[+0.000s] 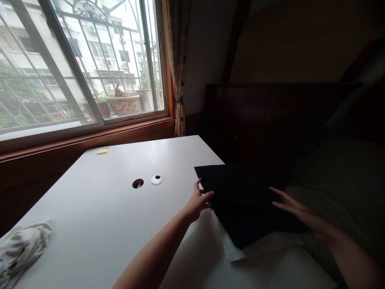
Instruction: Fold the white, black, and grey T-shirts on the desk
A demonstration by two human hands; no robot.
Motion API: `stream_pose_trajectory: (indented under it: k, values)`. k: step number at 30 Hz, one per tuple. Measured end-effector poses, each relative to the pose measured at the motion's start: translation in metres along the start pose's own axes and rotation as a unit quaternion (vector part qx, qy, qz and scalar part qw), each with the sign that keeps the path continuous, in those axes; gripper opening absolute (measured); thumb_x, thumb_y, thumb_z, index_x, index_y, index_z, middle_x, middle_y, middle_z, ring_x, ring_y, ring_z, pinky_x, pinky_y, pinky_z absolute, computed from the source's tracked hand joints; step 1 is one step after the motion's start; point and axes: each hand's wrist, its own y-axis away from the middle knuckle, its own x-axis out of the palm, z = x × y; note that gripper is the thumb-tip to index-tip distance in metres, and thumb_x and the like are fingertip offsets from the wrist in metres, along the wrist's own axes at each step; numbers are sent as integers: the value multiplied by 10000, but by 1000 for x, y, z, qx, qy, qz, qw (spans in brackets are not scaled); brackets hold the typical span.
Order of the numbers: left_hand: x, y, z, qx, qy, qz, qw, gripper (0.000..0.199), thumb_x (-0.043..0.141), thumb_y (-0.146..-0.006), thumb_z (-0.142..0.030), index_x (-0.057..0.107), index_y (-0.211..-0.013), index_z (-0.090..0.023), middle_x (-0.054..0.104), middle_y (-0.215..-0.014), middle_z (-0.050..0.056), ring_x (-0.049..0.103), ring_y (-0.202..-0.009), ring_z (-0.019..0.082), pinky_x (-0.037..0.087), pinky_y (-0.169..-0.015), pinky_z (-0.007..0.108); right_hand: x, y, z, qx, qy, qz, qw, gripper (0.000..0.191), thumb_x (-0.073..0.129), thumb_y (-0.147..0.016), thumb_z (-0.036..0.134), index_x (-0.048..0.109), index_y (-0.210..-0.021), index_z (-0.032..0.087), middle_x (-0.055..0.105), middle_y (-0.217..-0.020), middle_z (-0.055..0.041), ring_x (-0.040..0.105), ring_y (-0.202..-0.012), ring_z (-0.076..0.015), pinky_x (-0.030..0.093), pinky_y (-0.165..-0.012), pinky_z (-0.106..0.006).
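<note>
A flat black rectangular sheet or panel (pixel 237 200) is raised at a tilt over the right side of the white table. Its exact kind I cannot tell. My left hand (pixel 200 200) pinches its left edge, thumb on top and fingers spread along the edge and underneath. Below the panel, a thin white sheet or bag (pixel 233 251) sticks out at the lower left corner and along the near edge. At the panel's right side is my right hand (pixel 300 214), its fingers stretched out and apart; whether they touch the surface is too dark to see.
The white table (pixel 114 216) has an open cable hole (pixel 138 183) and a silvery round grommet (pixel 157 179). A yellow paper slip (pixel 102 151) lies near the far edge, a crumpled pale cloth (pixel 24 249) at the near left. Beyond are a barred window, a tied curtain (pixel 179 80) and dark furniture (pixel 255 116).
</note>
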Motion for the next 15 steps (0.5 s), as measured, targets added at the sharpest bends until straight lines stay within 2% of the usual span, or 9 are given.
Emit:
stream_pose_trajectory:
  k: [3,4,7,9,11,13,15]
  values:
    - [5,17,3,-5,-5,83,997,1080,849,-766,-272,173,-1607,-292,603,-1278,136,670,-962,201,533,-889,367,-3,14,-4,79,-111,54,989,683,754,-764,598,595,-1420,495,525,-1556,-69,522,-1384,-365,582,-979,-450]
    - [8,21,3,-6,-8,104,995,1087,852,-757,-252,178,-1609,-298,596,-1301,138,665,-958,194,523,-892,360,-3,18,-3,93,-137,54,985,702,771,-747,587,592,-1420,496,504,-1573,-61,495,-1406,-369,571,-1000,-463]
    - [18,26,2,-14,-1,123,992,1059,823,-741,-191,213,-1593,-344,571,-1328,119,652,-879,162,519,-806,328,0,25,9,113,-203,51,971,722,793,-727,518,596,-1420,465,507,-1573,-53,496,-1408,-367,573,-1007,-442]
    - [25,26,1,-26,38,91,995,992,767,-730,-148,260,-1554,-367,555,-1295,90,640,-860,153,518,-732,301,2,28,18,129,-241,49,961,722,788,-733,483,590,-1426,448,533,-1553,-48,533,-1380,-356,597,-965,-408]
    - [31,25,3,-55,87,34,994,902,696,-725,-126,305,-1502,-364,552,-1183,50,610,-796,125,487,-639,249,4,31,22,144,-259,46,954,727,783,-738,466,578,-1434,436,566,-1525,-46,564,-1353,-351,610,-935,-392]
    - [35,28,6,-84,116,-10,990,843,644,-730,-126,314,-1474,-346,535,-1041,12,541,-675,83,405,-547,194,6,34,19,157,-253,40,954,734,794,-723,457,582,-1425,420,588,-1505,-46,567,-1353,-345,603,-949,-378]
    - [35,35,11,-97,110,-23,989,811,639,-753,-152,309,-1470,-341,526,-997,1,508,-632,72,365,-517,182,8,37,10,167,-235,33,957,726,810,-702,463,598,-1394,406,588,-1506,-40,545,-1377,-332,579,-992,-362]
